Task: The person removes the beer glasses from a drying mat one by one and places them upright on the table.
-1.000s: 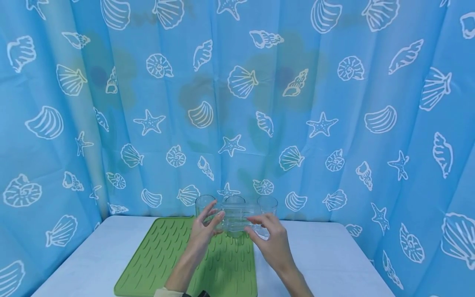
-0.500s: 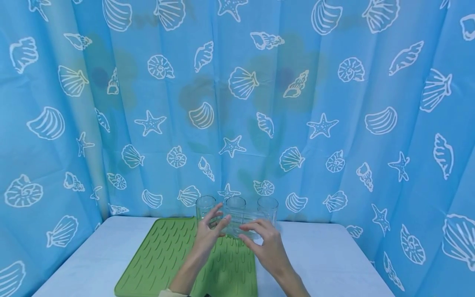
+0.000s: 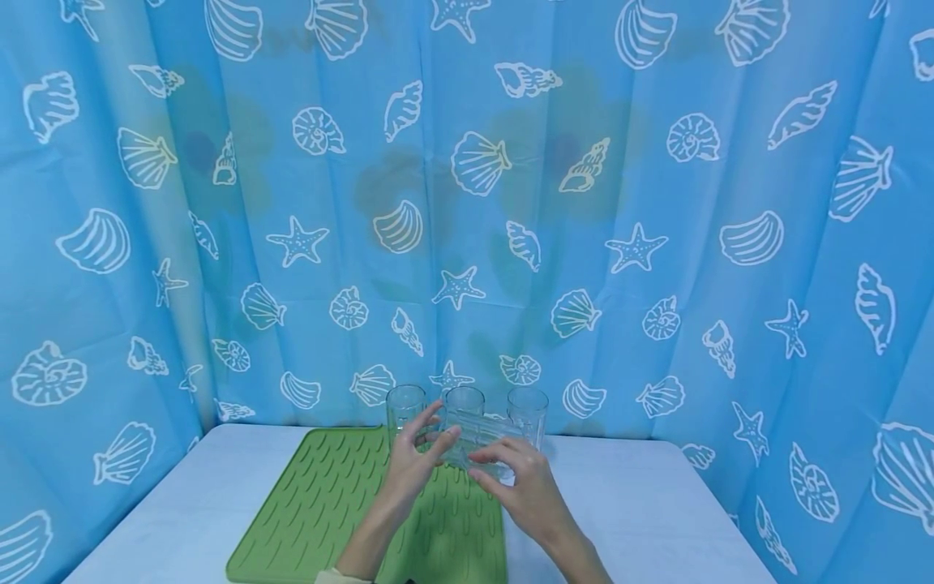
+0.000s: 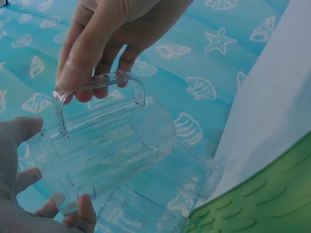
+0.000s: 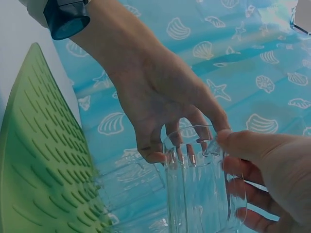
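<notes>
A clear glass mug lies tilted on its side in the air over the back of the green mat. My left hand holds one end of it, with thumb and fingers spread around the glass in the left wrist view. On the other side my right hand pinches the mug's handle between thumb and fingers. In the right wrist view the held end points up, with the fingertips of the left hand at its edge.
Behind the hands, three clear glasses stand in a row at the back: a left glass, a middle one and a right glass. The ridged mat lies on a white table. A blue shell-patterned curtain hangs around the table.
Both hands have come closer together, the right moving left and the left slightly right. The mug has turned from nearly level to a slant, its right end lower.
</notes>
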A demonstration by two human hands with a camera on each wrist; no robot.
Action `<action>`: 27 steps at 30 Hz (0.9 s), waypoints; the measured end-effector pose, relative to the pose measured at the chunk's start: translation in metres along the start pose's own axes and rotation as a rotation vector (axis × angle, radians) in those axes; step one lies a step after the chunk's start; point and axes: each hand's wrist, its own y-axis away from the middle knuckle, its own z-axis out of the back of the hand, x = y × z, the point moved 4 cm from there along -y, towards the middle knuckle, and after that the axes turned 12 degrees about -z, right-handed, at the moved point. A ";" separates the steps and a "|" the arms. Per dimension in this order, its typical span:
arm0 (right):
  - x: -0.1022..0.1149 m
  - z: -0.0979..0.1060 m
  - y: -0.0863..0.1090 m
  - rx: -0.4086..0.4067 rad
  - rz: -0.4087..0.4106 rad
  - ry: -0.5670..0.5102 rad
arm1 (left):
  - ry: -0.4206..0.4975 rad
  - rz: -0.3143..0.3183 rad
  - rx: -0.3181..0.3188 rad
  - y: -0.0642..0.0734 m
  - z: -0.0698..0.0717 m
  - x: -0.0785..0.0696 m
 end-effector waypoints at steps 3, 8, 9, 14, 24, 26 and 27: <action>-0.001 -0.001 0.000 0.025 0.001 -0.019 | -0.001 0.001 0.002 0.000 0.000 0.000; -0.003 -0.002 0.000 0.061 -0.007 -0.062 | -0.017 -0.007 0.010 -0.001 0.000 0.001; -0.003 -0.002 0.000 0.070 -0.009 -0.068 | -0.025 -0.011 0.010 -0.001 0.000 0.002; -0.005 -0.001 0.000 0.126 -0.003 -0.089 | -0.062 -0.018 0.013 0.000 0.000 0.002; -0.009 0.000 0.000 0.170 0.019 -0.163 | -0.068 -0.010 0.032 0.001 0.001 0.003; -0.009 0.001 0.000 0.177 0.014 -0.172 | -0.070 -0.010 0.036 0.001 0.001 0.003; -0.009 0.000 0.000 0.181 0.009 -0.176 | -0.072 -0.009 0.038 0.001 0.001 0.003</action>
